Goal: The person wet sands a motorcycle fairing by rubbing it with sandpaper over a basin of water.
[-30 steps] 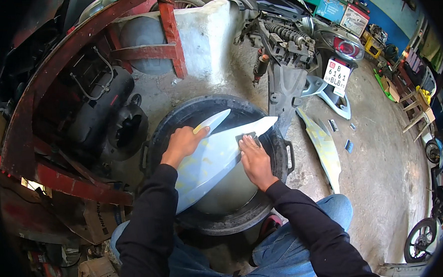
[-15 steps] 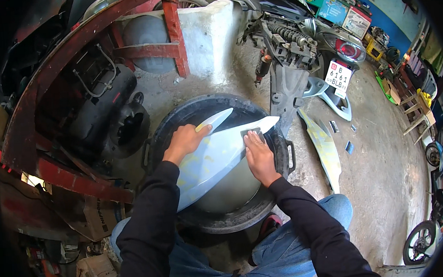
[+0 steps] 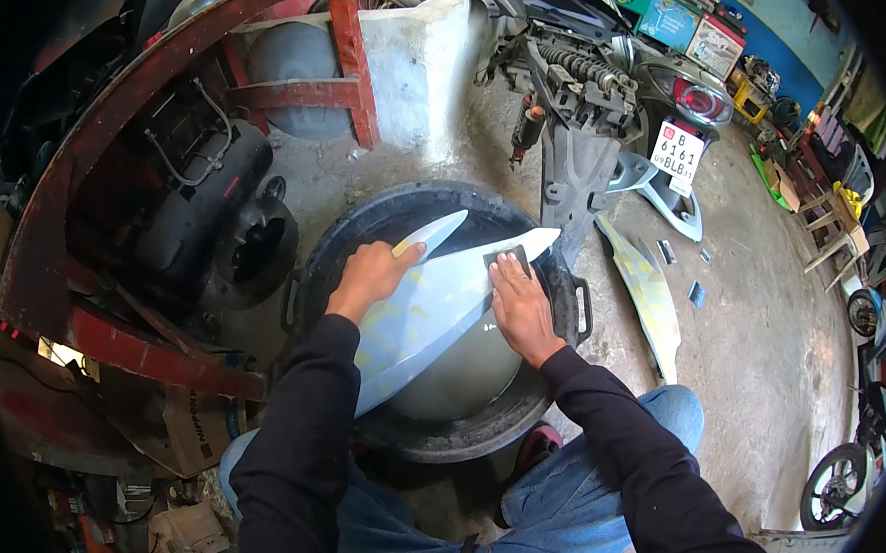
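My left hand [image 3: 373, 278] grips a long pale grey-blue body panel [image 3: 415, 323] with yellow patches, fingers wrapped at the upper edge near its narrow prong. My right hand [image 3: 520, 312] presses a small dark sanding sheet [image 3: 522, 260] onto the panel near the pointed right tip, fingertips together on it. Beneath the panel is a large black tub [image 3: 452, 443] with side handles, holding cloudy water. Part of the water is hidden by the panel.
A similar panel [image 3: 644, 296] and small blue pieces [image 3: 696, 293] lie on the floor to the right. Beyond stand a partly stripped motorbike [image 3: 574, 99] and a wooden chair [image 3: 826, 226]. At left are a red frame [image 3: 147, 357] and a black compressor [image 3: 202, 169].
My right hand has slid slightly up and to the right along the panel with the dark sheet. My left hand keeps its grip.
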The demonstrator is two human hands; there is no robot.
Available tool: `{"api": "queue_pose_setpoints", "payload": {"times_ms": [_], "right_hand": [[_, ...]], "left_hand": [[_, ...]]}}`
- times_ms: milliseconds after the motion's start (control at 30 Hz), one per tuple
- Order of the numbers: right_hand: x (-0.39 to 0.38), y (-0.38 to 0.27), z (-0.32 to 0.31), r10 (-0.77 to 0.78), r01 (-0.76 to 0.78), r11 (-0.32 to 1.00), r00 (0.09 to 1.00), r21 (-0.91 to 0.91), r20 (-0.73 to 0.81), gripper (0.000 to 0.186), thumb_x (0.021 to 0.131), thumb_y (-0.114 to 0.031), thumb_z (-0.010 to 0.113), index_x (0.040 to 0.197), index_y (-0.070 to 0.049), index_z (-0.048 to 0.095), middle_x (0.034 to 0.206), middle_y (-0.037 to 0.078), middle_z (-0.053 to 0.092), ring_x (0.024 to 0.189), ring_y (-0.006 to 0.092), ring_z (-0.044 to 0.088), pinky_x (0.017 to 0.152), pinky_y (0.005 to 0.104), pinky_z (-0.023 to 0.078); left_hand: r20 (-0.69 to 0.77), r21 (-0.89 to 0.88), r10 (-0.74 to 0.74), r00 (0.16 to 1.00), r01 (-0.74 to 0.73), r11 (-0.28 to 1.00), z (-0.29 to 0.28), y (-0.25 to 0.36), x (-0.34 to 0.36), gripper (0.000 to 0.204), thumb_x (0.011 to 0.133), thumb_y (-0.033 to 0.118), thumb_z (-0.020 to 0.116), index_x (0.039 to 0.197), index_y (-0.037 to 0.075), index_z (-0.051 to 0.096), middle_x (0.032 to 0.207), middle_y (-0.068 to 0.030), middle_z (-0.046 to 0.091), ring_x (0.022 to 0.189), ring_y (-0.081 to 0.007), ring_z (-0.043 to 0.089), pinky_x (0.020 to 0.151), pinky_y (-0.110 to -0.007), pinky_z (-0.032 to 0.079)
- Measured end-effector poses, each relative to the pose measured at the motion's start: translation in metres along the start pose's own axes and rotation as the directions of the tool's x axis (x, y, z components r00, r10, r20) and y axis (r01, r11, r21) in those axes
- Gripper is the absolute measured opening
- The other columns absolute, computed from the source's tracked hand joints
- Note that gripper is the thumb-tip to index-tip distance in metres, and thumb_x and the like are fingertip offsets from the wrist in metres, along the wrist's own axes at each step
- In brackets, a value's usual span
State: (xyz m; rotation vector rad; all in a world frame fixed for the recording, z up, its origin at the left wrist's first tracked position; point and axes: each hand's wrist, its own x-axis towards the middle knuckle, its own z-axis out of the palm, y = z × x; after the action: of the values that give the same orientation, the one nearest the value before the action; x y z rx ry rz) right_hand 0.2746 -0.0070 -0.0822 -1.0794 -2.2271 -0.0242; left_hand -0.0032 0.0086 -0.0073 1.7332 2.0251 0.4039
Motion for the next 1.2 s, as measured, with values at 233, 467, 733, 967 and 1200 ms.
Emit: {"api": "queue_pose_setpoints", "payload": {"times_ms": [233,467,733,967,1200], "right_hand": [[0.002,0.0,-0.006,-0.013,0.015,0.998,0.999,-0.058,0.046,0.05,0.091,-0.009,0.064,0.139,0.004,0.058,0.148,0.023,0.056,0.141,0.0413,0.05,0.117,0.0572,0.038],[-0.004,-0.001,0.002,-0.042,0.043,0.996,0.999,-0.078,0.01,0.048,0.092,-0.007,0.06,0.138,0.005,0.058,0.147,0.025,0.056,0.142,0.0425,0.048,0.117,0.0572,0.038],[-0.002,0.004,0.002,0.074,-0.069,0.993,0.996,0.101,-0.047,0.048,0.092,-0.009,0.062,0.138,0.004,0.06,0.144,0.024,0.06,0.142,0.039,0.051,0.117,0.0548,0.037],[-0.01,0.014,0.009,-0.033,0.039,0.994,0.998,0.105,-0.062,0.052,0.09,-0.01,0.065,0.141,0.001,0.06,0.15,0.02,0.056,0.146,0.0354,0.047,0.119,0.0533,0.035],[-0.01,-0.014,0.0,-0.041,0.03,0.947,0.999,0.319,0.026,0.046,0.091,-0.001,0.062,0.137,0.002,0.064,0.148,0.025,0.057,0.144,0.0383,0.05,0.117,0.046,0.042]], "left_hand": [[0.04,0.009,-0.023,0.999,0.022,1.0,-0.001,0.001,-0.003,0.085,0.095,0.071,0.052,0.104,-0.01,0.075,0.102,-0.0322,0.073,0.102,-0.0467,0.071,0.093,-0.052,0.053],[0.033,-0.017,-0.025,0.999,0.026,1.0,-0.003,0.003,-0.003,0.085,0.094,0.07,0.053,0.102,-0.012,0.075,0.104,-0.0348,0.072,0.105,-0.0494,0.069,0.095,-0.052,0.052],[0.019,-0.021,-0.033,0.999,0.034,0.999,-0.003,0.003,-0.005,0.084,0.095,0.069,0.053,0.106,-0.011,0.074,0.103,-0.0339,0.072,0.103,-0.0467,0.071,0.092,-0.052,0.053],[0.034,-0.027,-0.014,0.999,0.015,1.0,-0.003,0.01,0.001,0.086,0.095,0.07,0.053,0.105,-0.012,0.074,0.107,-0.0359,0.071,0.108,-0.0502,0.068,0.097,-0.053,0.051],[0.052,-0.015,-0.038,0.998,0.039,0.999,-0.004,-0.001,0.0,0.087,0.095,0.071,0.053,0.104,-0.012,0.074,0.106,-0.0362,0.071,0.108,-0.0505,0.068,0.098,-0.053,0.051]]}}
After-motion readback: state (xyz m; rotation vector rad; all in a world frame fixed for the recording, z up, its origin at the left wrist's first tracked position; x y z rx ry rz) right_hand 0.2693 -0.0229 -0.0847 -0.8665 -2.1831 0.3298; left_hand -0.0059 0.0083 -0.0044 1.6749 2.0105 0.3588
